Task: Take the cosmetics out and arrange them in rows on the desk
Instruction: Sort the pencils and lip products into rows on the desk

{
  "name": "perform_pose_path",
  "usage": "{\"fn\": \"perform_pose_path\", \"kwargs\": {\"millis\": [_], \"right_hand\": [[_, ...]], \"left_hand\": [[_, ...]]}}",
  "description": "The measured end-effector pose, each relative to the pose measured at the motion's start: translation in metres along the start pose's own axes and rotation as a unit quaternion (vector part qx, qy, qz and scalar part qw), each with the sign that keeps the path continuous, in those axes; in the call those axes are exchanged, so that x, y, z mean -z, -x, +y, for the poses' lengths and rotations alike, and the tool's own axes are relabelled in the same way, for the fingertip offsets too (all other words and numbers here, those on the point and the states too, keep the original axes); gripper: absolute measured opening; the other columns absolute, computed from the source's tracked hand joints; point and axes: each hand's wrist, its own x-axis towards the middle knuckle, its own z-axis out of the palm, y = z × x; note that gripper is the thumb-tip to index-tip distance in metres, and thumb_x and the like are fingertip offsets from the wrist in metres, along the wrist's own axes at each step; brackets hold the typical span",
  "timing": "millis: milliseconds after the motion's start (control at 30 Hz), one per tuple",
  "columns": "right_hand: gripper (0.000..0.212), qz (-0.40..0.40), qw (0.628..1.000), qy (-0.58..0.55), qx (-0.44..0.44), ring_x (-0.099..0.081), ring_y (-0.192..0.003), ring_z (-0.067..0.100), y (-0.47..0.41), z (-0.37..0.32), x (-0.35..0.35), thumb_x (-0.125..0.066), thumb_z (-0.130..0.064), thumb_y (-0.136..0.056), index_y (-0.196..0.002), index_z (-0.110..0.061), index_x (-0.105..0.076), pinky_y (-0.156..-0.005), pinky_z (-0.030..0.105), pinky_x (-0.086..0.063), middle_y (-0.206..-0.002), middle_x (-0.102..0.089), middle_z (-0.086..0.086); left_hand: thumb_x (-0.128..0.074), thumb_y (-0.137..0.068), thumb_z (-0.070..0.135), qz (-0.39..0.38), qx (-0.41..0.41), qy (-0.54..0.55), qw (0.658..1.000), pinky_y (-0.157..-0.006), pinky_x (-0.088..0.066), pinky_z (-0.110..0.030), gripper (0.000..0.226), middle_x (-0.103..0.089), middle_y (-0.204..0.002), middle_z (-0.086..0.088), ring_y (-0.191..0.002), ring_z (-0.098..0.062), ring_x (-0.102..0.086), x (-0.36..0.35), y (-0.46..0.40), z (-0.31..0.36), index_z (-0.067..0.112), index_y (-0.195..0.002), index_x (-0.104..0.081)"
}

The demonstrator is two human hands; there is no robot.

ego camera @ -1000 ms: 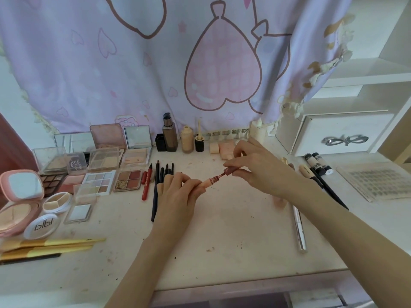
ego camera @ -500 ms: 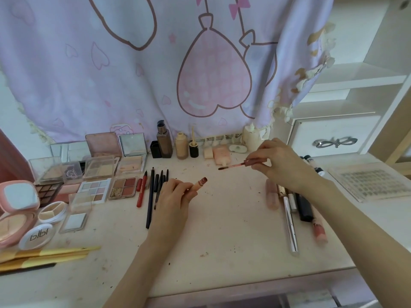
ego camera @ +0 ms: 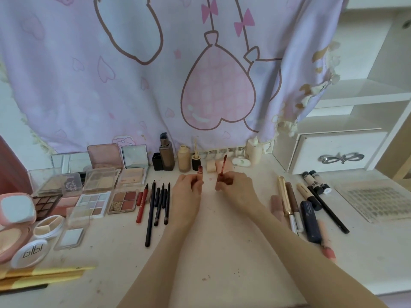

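My left hand (ego camera: 188,188) grips a small lip gloss tube (ego camera: 200,171), upright, its dark red open mouth showing above my fingers. My right hand (ego camera: 235,187) pinches the tube's wand cap (ego camera: 222,168), the applicator tip pointing up and away. The two hands sit close together over the middle of the desk (ego camera: 222,252). Eyeshadow palettes (ego camera: 122,201) and compacts (ego camera: 15,210) lie in rows at the left. A row of pencils (ego camera: 155,203) lies just left of my left hand. Tubes and pens (ego camera: 295,205) lie to the right of my right arm.
Foundation bottles (ego camera: 166,155) and sponges (ego camera: 223,166) stand along the back under a lilac curtain (ego camera: 155,74). A white drawer unit (ego camera: 338,152) and shelves fill the right. A patterned sheet (ego camera: 378,201) lies at far right. Yellow-handled brushes (ego camera: 44,274) lie at front left.
The wand was pulled out of the tube. My right hand then swung the wand back in beside the tube, tip now pointing up. The tube now stands upright.
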Motion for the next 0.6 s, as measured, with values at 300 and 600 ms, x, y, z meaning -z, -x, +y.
{"fn": "perform_pose_path", "kwargs": {"millis": [300,600], "right_hand": [[0.022,0.004,0.999,0.006,0.040,-0.062,-0.097,0.016,-0.010,0.004,-0.019,-0.058,-0.011,-0.086,-0.104,-0.014,-0.071,-0.082,0.016,-0.041,-0.106,-0.070,0.004],[0.021,0.015,0.998,0.020,0.051,-0.061,-0.095,0.015,-0.010,0.005,-0.023,-0.061,-0.014,-0.086,-0.105,-0.013,-0.070,-0.085,0.020,-0.043,-0.104,-0.069,0.003]], "left_hand": [[-0.054,-0.085,-0.002,-0.015,-0.027,0.004,1.000,-0.073,-0.031,0.001,0.016,-0.056,-0.097,-0.003,-0.085,-0.011,-0.051,-0.008,-0.008,-0.008,0.003,-0.097,-0.065],[-0.058,-0.083,-0.001,-0.022,-0.016,0.019,0.999,-0.075,-0.032,-0.002,0.023,-0.061,-0.097,-0.003,-0.086,-0.011,-0.055,-0.008,-0.008,-0.008,0.010,-0.102,-0.068]]}}
